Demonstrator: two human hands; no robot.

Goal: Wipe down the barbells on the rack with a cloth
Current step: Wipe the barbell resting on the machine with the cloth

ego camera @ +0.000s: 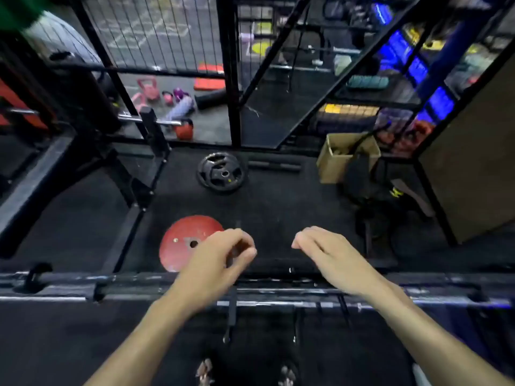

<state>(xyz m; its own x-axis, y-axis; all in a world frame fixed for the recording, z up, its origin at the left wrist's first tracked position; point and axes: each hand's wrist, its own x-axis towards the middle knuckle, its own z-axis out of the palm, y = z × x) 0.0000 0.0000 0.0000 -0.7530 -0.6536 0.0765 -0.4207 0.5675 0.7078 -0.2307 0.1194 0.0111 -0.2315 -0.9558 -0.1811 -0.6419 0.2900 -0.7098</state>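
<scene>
Low across the frame, a barbell point(83, 298) lies on the rack, below both forearms. The left hand point(220, 257), lower centre, hovers loosely curled and empty, and to its right the right hand point(326, 254) droops relaxed, also empty. No cloth shows, so wiping seems not yet begun; fetching one likely comes next.

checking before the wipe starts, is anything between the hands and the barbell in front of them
Nothing visible blocks them. The left hand and right hand hover, holding nothing, just past the barbell lying across the rack, with only open air between. No cloth shows in either hand. The red weight plate lies on the floor beyond.
</scene>
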